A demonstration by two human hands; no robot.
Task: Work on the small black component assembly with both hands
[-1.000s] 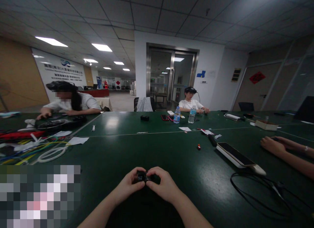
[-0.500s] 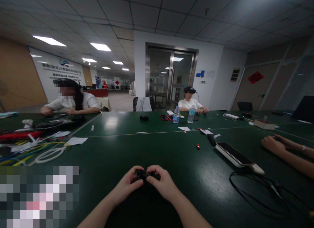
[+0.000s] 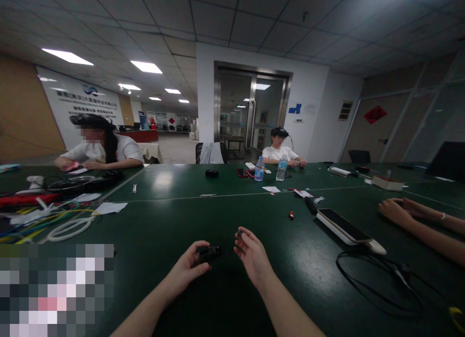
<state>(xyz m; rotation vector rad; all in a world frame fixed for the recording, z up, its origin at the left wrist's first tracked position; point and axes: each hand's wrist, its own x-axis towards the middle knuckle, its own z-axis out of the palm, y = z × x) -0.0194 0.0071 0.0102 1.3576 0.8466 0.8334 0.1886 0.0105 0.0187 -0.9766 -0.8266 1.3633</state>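
A small black device (image 3: 211, 252) is held between the thumb and fingers of my left hand (image 3: 191, 265), just above the green table (image 3: 174, 221). My right hand (image 3: 251, 257) is apart from it, to the right and a little farther forward. Its thumb and index finger pinch a tiny dark piece (image 3: 240, 234), too small to identify. A small red object (image 3: 291, 215) lies on the table beyond my right hand.
To the right are a phone on a white device (image 3: 343, 225), a black cable (image 3: 366, 288) and another person's hands (image 3: 399, 211). Cables and papers (image 3: 111, 207) lie left. Two bottles (image 3: 281, 168) stand farther back, near a seated person; another person sits far left.
My right hand has moved away from the black device, forward and right, with a tiny dark piece in its fingers. My left hand still holds the device.
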